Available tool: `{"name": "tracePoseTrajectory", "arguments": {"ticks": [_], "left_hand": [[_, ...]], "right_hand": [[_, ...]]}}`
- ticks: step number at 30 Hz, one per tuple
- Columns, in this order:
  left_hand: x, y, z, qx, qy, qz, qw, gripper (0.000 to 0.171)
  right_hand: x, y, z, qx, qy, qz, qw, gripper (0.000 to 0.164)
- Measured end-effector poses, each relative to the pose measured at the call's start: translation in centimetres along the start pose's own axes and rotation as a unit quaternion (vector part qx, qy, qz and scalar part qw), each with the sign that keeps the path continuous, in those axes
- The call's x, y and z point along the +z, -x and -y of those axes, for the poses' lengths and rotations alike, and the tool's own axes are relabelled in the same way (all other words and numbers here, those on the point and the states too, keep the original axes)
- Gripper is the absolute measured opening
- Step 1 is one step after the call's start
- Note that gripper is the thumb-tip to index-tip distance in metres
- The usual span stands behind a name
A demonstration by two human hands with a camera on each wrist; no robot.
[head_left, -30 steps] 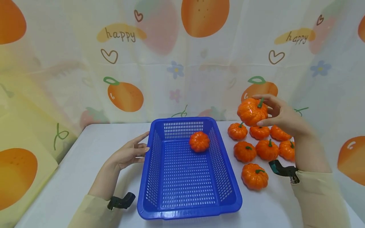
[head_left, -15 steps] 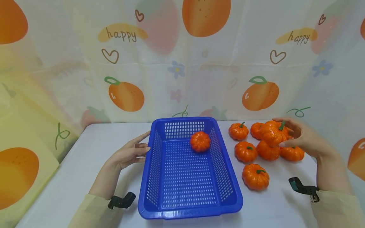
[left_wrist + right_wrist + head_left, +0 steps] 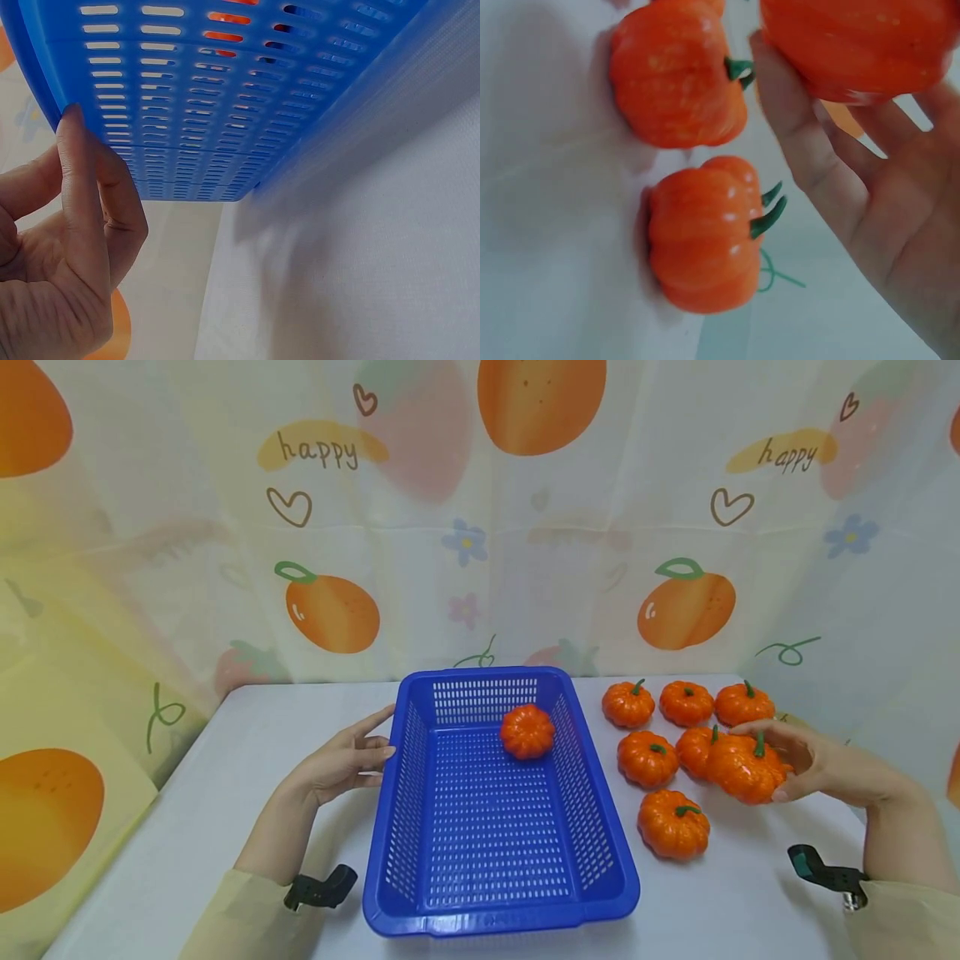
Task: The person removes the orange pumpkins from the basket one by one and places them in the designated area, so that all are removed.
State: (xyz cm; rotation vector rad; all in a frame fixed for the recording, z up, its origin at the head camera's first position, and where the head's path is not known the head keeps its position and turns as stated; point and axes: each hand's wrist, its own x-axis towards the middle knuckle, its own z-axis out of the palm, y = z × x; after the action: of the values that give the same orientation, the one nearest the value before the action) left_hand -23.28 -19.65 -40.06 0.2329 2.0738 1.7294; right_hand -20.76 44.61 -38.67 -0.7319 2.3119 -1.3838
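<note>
My right hand [image 3: 832, 770] grips a small orange pumpkin [image 3: 746, 770] with a green stem, thumb on the near side. It hangs above the white table, overlapping a middle-row pumpkin [image 3: 696, 750] in the head view. In the right wrist view the held pumpkin [image 3: 859, 45] is raised beside two others standing on the table. My left hand [image 3: 337, 762] touches the left side of a blue plastic basket [image 3: 501, 920], its fingers fairly straight against the outside and rim. One pumpkin [image 3: 527, 732] lies in the basket's far right part, with no stem visible.
Several pumpkins stand right of the basket: a back row with a left pumpkin [image 3: 628, 704], a middle pumpkin [image 3: 687, 703] and a right pumpkin [image 3: 744, 703], then a middle-row pumpkin [image 3: 647, 760] and a front pumpkin [image 3: 672, 825]. A fruit-print curtain [image 3: 525, 568] hangs behind the table.
My right hand has carried its pumpkin right and downward, from above the back row to the right end of the middle row. The left hand and basket have stayed in place.
</note>
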Motion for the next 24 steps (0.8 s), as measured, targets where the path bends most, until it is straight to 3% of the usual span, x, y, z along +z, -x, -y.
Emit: {"name": "tracePoseTrajectory", "arguments": {"ticks": [6, 10, 18, 24], "left_hand": [[0.1, 0.0, 0.0, 0.002, -0.001, -0.002, 1.0000, 0.085], [0.1, 0.0, 0.0, 0.002, 0.000, -0.003, 1.0000, 0.085], [0.2, 0.1, -0.1, -0.003, 0.001, -0.006, 1.0000, 0.084], [0.1, 0.1, 0.0, -0.001, -0.001, -0.005, 1.0000, 0.086]], "right_hand": [[0.1, 0.4, -1.2, 0.071, -0.026, 0.057, 0.995, 0.067], [0.1, 0.3, -1.6, 0.116, -0.009, 0.089, 0.989, 0.069], [0.6, 0.0, -1.9, 0.114, 0.031, 0.145, 0.982, 0.074], [0.8, -0.1, -2.5, 0.133, 0.040, 0.148, 0.979, 0.075]]}}
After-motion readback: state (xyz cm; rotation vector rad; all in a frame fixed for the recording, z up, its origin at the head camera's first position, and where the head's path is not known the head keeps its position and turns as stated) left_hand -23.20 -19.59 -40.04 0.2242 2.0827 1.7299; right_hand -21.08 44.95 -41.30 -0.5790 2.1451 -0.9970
